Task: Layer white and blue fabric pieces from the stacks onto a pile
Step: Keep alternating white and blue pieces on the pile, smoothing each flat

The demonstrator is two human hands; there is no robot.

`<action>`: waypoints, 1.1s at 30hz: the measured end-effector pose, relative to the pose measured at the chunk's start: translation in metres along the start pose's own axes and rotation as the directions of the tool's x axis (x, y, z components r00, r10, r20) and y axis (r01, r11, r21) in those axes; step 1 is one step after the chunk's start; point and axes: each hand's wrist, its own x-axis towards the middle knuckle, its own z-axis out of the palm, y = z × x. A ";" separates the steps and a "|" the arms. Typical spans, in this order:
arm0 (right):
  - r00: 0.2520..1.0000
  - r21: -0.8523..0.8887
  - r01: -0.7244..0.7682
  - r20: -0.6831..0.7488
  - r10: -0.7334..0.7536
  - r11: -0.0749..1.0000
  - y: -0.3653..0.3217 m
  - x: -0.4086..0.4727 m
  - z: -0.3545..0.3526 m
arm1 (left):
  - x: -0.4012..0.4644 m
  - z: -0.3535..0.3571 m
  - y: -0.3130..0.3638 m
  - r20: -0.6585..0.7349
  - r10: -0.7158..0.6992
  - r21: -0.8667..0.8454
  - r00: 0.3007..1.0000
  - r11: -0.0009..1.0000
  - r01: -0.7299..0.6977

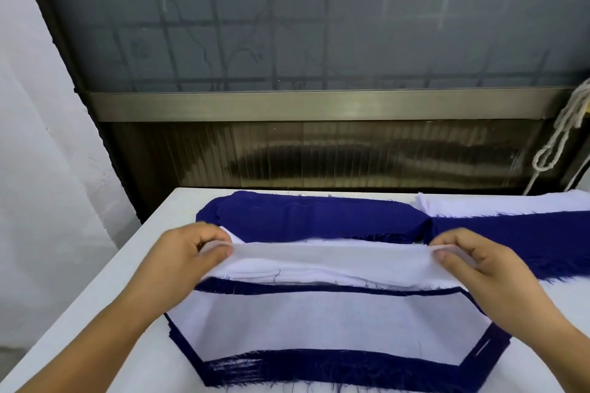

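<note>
A: Where does the white fabric piece point(322, 257) lie relative to the hands?

B: It is stretched between them. The left hand point(191, 252) pinches its left end, thumb and fingers curled on the cloth; the right hand point(472, 260) pinches its right end likewise. The piece is held just above the pile point(332, 329), over the pile's far edge.

A: And the pile itself?

B: It rests near the bench's near edge, a white layer on top with frayed blue borders showing around it. Beyond the held piece lies the blue stack point(306, 217), towards the far edge. At the far right corner sits the white stack point(498, 204), with a blue strip point(510, 239) lying just in front of it and running to the right edge.

A: The surface and room?

B: The bench point(95, 281) is white. Behind its far edge stands a window point(287, 25) of dark frosted glass above a metal sill, with ribbed glass beneath. A white rope point(562, 134) hangs at the right; a pale wall fills the left.
</note>
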 end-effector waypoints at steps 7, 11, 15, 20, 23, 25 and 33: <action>0.940 -0.172 0.340 0.060 -0.335 0.925 0.030 -0.037 0.014 | -0.047 0.006 -0.030 -0.002 0.335 0.008 0.942 0.942 -0.335; 0.921 -0.189 0.378 0.181 -0.346 0.907 0.050 -0.053 0.025 | -0.071 0.026 -0.046 0.116 0.392 0.008 0.912 0.918 -0.396; 0.931 -0.168 0.358 0.135 -0.338 0.919 0.055 -0.056 0.024 | -0.074 0.032 -0.054 0.089 0.377 -0.002 0.922 0.926 -0.378; 0.905 -0.181 0.423 0.122 -0.407 0.888 0.055 -0.055 0.025 | -0.075 0.030 -0.050 0.112 0.416 0.047 0.902 0.905 -0.423; 0.911 -0.164 0.412 0.097 -0.401 0.896 0.049 -0.057 0.024 | -0.077 0.030 -0.051 0.099 0.388 0.015 0.916 0.920 -0.391; 0.904 -0.175 0.428 0.092 -0.418 0.887 0.047 -0.059 0.024 | -0.078 0.030 -0.051 0.092 0.366 -0.011 0.926 0.930 -0.366; 0.908 -0.171 0.418 0.069 -0.413 0.892 0.040 -0.061 0.024 | -0.078 0.031 -0.052 0.073 0.326 -0.057 0.942 0.945 -0.323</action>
